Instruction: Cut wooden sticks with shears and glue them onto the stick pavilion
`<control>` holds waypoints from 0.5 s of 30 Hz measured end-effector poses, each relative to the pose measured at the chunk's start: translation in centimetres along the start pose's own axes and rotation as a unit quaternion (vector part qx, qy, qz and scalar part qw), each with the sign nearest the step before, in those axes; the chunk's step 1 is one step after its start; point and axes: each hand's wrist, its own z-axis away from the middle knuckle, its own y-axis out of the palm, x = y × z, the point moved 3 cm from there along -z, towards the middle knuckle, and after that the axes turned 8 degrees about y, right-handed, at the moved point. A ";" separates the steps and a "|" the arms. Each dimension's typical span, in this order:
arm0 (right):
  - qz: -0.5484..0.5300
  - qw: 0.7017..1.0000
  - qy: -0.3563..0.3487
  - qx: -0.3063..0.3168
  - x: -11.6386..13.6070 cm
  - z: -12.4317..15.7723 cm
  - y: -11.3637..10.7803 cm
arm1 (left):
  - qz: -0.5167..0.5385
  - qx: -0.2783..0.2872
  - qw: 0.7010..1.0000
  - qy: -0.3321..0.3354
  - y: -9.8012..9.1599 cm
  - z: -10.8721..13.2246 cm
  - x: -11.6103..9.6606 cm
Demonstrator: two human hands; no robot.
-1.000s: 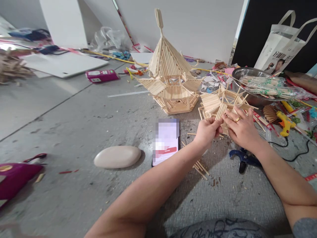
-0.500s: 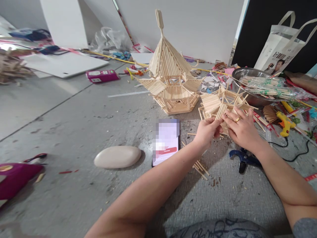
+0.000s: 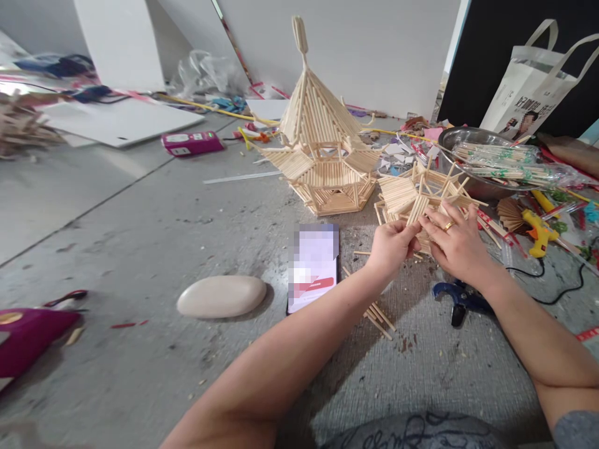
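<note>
My left hand (image 3: 391,248) is closed, thumb and fingers pinching the near edge of a small roof model made of wooden sticks (image 3: 400,194). Beside it, my right hand (image 3: 455,240), with a ring on one finger, rests over the model's near right side and grips it, its fingertips almost meeting the left ones. The model has one panel covered in sticks and open framing at the top; its underside is partly hidden by my hands. Behind it to the left stands a larger stick pavilion (image 3: 322,112) with a pointed roof. Loose sticks (image 3: 380,317) lie below my left forearm.
A phone (image 3: 313,268) and a smooth pale oval object (image 3: 222,296) lie left of my arms. At right are a blue-handled cutter (image 3: 461,299), a yellow glue gun (image 3: 536,234), and a metal bowl (image 3: 452,138) with bagged sticks. A white bag (image 3: 524,87) stands behind.
Hardly anything differs. Both hands keep the same place on the small stick model, and the view has shifted very slightly.
</note>
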 end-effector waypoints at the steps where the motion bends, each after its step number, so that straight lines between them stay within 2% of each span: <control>1: 0.000 1.000 0.000 0.001 0.0 0.0 0.0 | 0.006 0.001 1.000 -0.006 0.0 0.0 0.0; 8: -0.004 1.000 0.002 0.001 -0.1 0.0 0.0 | 0.084 0.037 0.994 -0.065 0.1 0.1 0.1; 15: -0.006 1.000 -0.001 0.009 -0.3 0.0 0.1 | 0.099 0.040 0.992 -0.064 0.3 0.1 0.3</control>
